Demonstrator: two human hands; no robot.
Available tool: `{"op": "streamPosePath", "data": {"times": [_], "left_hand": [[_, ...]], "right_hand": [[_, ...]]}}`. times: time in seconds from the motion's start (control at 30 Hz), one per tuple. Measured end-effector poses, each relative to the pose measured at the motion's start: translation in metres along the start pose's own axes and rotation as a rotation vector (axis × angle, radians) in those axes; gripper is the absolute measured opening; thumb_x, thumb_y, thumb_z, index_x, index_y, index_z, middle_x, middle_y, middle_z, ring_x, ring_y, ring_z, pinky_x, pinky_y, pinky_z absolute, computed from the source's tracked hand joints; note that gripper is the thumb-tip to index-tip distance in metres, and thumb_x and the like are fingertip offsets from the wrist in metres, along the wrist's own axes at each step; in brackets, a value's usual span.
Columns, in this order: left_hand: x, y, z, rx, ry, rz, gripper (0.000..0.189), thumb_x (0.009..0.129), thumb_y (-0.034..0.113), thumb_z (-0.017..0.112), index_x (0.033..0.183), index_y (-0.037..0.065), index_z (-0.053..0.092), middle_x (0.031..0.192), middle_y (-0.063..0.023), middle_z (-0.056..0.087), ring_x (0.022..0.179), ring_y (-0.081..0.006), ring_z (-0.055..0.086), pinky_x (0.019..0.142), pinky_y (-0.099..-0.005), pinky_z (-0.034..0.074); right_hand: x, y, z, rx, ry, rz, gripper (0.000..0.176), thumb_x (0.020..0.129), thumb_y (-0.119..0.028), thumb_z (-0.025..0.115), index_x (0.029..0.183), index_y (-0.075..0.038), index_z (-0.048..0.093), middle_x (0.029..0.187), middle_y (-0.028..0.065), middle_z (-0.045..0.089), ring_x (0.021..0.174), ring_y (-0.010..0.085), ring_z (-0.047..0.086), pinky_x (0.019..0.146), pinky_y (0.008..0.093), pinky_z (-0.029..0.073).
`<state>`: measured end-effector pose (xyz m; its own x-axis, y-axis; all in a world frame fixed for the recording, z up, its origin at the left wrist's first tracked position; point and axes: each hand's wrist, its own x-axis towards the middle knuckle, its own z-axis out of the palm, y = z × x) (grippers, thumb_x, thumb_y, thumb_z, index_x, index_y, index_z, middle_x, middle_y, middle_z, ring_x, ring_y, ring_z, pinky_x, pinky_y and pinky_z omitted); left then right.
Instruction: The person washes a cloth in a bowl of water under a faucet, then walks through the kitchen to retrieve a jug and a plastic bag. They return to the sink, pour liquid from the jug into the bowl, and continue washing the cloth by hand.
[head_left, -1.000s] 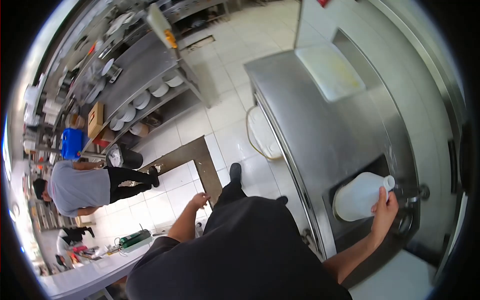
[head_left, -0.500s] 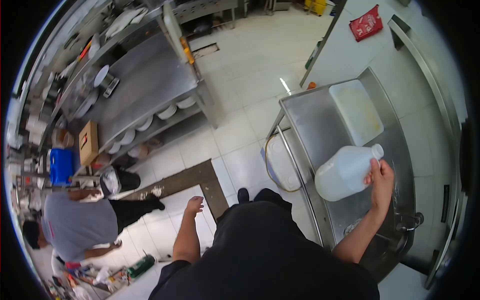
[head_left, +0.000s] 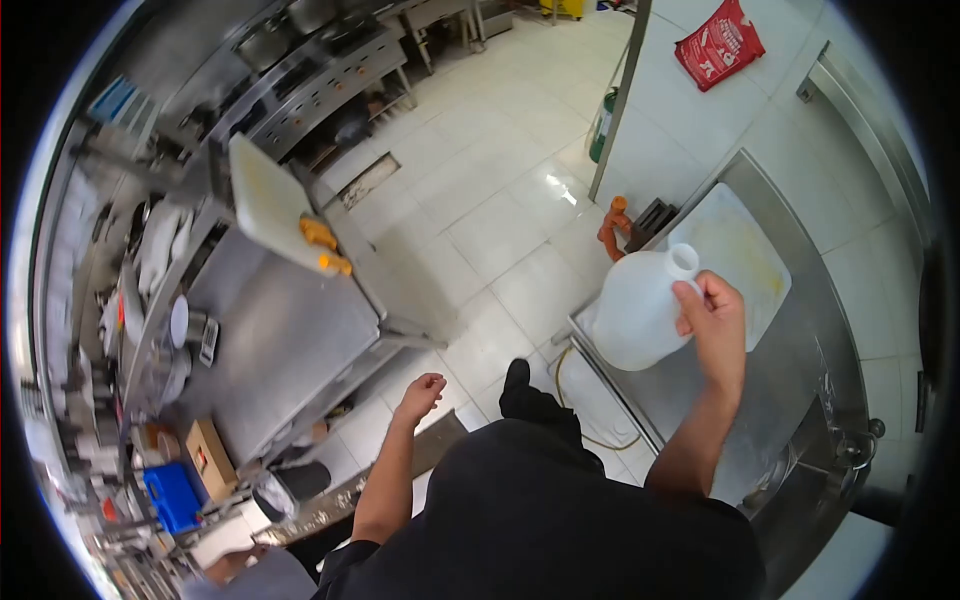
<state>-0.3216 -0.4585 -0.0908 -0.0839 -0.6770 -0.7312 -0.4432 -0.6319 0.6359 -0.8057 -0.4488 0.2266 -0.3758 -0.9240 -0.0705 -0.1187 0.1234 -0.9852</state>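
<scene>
A translucent white plastic jug point(head_left: 640, 312) hangs from my right hand point(head_left: 713, 322), whose fingers are closed at the handle just below its neck. The round mouth shows no cap, and the jug is tilted. It is held over the near left corner of the stainless steel sink counter point(head_left: 770, 385). Behind it a white cutting board point(head_left: 745, 235) with yellowish stains lies on that counter. My left hand point(head_left: 422, 397) hangs in the air above the floor at my left, its fingers loosely curled with nothing visible in them.
A steel worktable point(head_left: 290, 325) stands to the left, with an upright cutting board point(head_left: 268, 190) at its end. An orange pipe point(head_left: 612, 230) stands by the wall corner. A black bin point(head_left: 300, 482) and another person's arm point(head_left: 232, 565) are at lower left. White tiles point(head_left: 500, 245) cover the floor.
My view has swung and advanced toward the stoves. The jug has shifted left and turned its mouth more upward, still in my right hand. The other person has slipped mostly out of view.
</scene>
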Motion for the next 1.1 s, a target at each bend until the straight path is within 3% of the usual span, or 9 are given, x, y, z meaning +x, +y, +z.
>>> {"op": "streamPosePath", "data": {"times": [0.23, 0.37, 0.57, 0.67, 0.87, 0.97, 1.07, 1.1], "left_hand": [[0.116, 0.122, -0.032, -0.142, -0.015, 0.076, 0.041, 0.097, 0.033, 0.061, 0.128, 0.007, 0.059, 0.113, -0.0069, 0.065, 0.092, -0.0192, 0.064, 0.074, -0.0347, 0.054], [0.2, 0.158, -0.045, -0.268, 0.02, -0.014, 0.036, 0.096, 0.031, 0.061, 0.123, 0.007, 0.06, 0.108, -0.0062, 0.064, 0.09, -0.0193, 0.064, 0.072, -0.0339, 0.053], [0.343, 0.171, -0.085, 0.004, 0.115, -0.091, 0.03, 0.089, 0.024, 0.063, 0.113, 0.005, 0.064, 0.095, -0.0082, 0.066, 0.077, -0.0201, 0.064, 0.059, -0.0354, 0.054], [0.377, 0.19, -0.113, -0.043, 0.112, -0.207, 0.03, 0.09, 0.026, 0.063, 0.112, 0.006, 0.063, 0.094, -0.0071, 0.065, 0.077, -0.0206, 0.065, 0.059, -0.0355, 0.054], [0.446, 0.235, -0.167, -0.133, 0.046, -0.415, 0.034, 0.092, 0.029, 0.062, 0.117, 0.007, 0.06, 0.11, -0.0086, 0.062, 0.088, -0.0224, 0.064, 0.069, -0.0392, 0.055], [0.482, 0.287, -0.191, -0.23, 0.07, -0.424, 0.035, 0.093, 0.03, 0.06, 0.121, 0.008, 0.057, 0.114, -0.0088, 0.06, 0.092, -0.0226, 0.062, 0.072, -0.0404, 0.055], [0.529, 0.348, -0.208, -0.155, 0.003, -0.328, 0.034, 0.094, 0.03, 0.06, 0.121, 0.009, 0.057, 0.111, -0.0075, 0.06, 0.089, -0.0212, 0.061, 0.072, -0.0393, 0.055], [0.544, 0.371, -0.212, -0.137, -0.006, -0.295, 0.034, 0.094, 0.03, 0.06, 0.12, 0.009, 0.057, 0.11, -0.0071, 0.06, 0.089, -0.0208, 0.061, 0.072, -0.0391, 0.055]], "right_hand": [[0.112, -0.03, 0.086, -0.144, -0.069, -0.073, 0.028, 0.088, -0.014, 0.076, 0.073, -0.005, 0.055, 0.068, -0.0029, 0.052, 0.058, 0.005, 0.049, 0.052, 0.0228, 0.039], [0.166, -0.042, 0.111, -0.14, -0.069, -0.105, 0.03, 0.087, -0.015, 0.077, 0.072, -0.003, 0.054, 0.067, -0.001, 0.051, 0.058, 0.0064, 0.05, 0.053, 0.0241, 0.04], [0.273, -0.044, 0.146, -0.056, -0.012, 0.149, 0.027, 0.088, -0.016, 0.076, 0.076, -0.002, 0.057, 0.07, -0.0003, 0.056, 0.06, 0.0065, 0.053, 0.055, 0.0235, 0.042], [0.336, -0.049, 0.169, -0.139, 0.019, 0.206, 0.025, 0.089, -0.017, 0.075, 0.078, -0.002, 0.059, 0.071, 0.0, 0.058, 0.061, 0.0064, 0.054, 0.056, 0.0234, 0.043], [0.455, -0.062, 0.191, -0.239, 0.105, 0.195, 0.023, 0.091, -0.015, 0.072, 0.077, -0.005, 0.056, 0.069, 0.0005, 0.06, 0.062, 0.0072, 0.057, 0.06, 0.0234, 0.043], [0.508, -0.063, 0.192, -0.204, 0.155, 0.173, 0.021, 0.093, -0.013, 0.068, 0.078, -0.006, 0.055, 0.069, 0.0006, 0.06, 0.064, 0.0078, 0.057, 0.065, 0.0235, 0.045], [0.557, -0.069, 0.192, -0.117, 0.206, 0.105, 0.023, 0.092, -0.015, 0.071, 0.078, -0.005, 0.056, 0.068, 0.0005, 0.061, 0.062, 0.0069, 0.055, 0.06, 0.0234, 0.043], [0.574, -0.078, 0.191, -0.107, 0.194, 0.167, 0.022, 0.092, -0.014, 0.071, 0.079, -0.005, 0.055, 0.07, 0.0008, 0.061, 0.064, 0.0069, 0.055, 0.061, 0.024, 0.044]]}}
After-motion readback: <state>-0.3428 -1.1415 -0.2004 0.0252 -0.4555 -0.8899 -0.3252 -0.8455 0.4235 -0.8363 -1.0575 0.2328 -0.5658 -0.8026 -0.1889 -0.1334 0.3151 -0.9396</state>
